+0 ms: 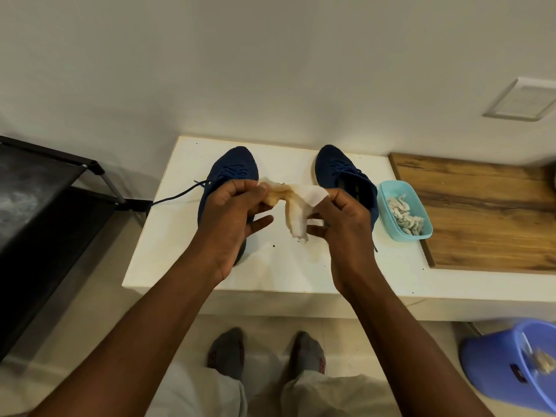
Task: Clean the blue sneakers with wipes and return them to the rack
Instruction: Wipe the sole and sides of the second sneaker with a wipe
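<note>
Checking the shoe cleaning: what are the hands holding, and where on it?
One stained wipe, stretched between both hands: the left hand pinches its crumpled left end, the right hand its whiter right end.

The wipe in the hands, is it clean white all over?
No, the wipe has brown stains near the left hand; near the right hand it is white.

Soft, even indoor light, faint shadows, wide-angle bending at edges, slight blur toward the corners.

A white wall [210,55] carries 1 pale plate [520,99]. Beige floor tiles [90,311] lie below a white bench [270,275] bearing a wooden board [481,212].
</note>
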Demonstrator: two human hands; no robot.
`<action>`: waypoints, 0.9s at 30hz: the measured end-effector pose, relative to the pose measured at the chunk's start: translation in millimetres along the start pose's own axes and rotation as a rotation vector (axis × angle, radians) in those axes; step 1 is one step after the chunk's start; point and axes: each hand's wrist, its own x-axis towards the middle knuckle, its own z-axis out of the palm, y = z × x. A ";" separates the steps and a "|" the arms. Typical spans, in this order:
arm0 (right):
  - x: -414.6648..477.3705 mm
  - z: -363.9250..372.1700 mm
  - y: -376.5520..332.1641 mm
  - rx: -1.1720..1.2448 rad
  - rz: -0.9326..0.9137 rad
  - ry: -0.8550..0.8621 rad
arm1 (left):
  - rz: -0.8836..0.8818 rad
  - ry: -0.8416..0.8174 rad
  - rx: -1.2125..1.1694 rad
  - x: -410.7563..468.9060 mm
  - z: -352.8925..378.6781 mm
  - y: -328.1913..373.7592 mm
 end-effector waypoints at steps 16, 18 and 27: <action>-0.1 -1.8 11.6 -0.462 -0.272 0.154 | 0.227 -0.072 0.728 -8.1 8.8 -26.6; -6.7 5.9 10.0 -0.554 -0.390 0.090 | 0.212 -0.023 0.716 -7.3 9.4 -28.6; -13.0 9.7 16.6 -0.731 -0.623 -0.099 | -0.154 -0.135 -0.006 -3.8 1.7 -11.2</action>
